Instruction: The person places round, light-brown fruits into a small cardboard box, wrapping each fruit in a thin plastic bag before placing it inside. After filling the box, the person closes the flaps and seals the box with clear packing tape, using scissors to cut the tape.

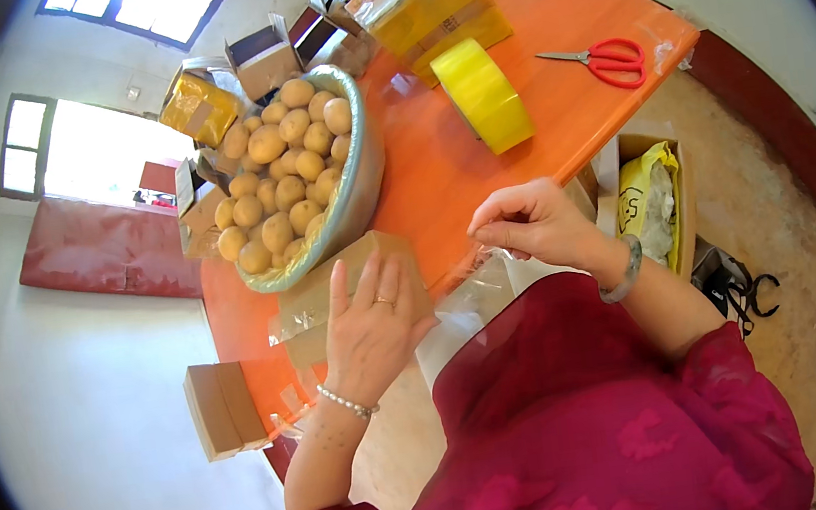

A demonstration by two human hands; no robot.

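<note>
My left hand lies flat with its fingers stretched out on a brown cardboard box at the table's near edge. A piece of clear tape sticks to the box's left end. To the right, my right hand is raised with thumb and forefinger pinched together. What it pinches, if anything, is too small to make out. Crinkled clear film shows just below those fingertips, in front of my body. Beyond the box stands a basin lined with plastic and heaped with round yellow-brown fruits.
A big roll of yellow tape stands on the orange table, near a yellow-taped box. Red-handled scissors lie at the far right. Small open cartons crowd behind the basin. Another box sits at the left edge.
</note>
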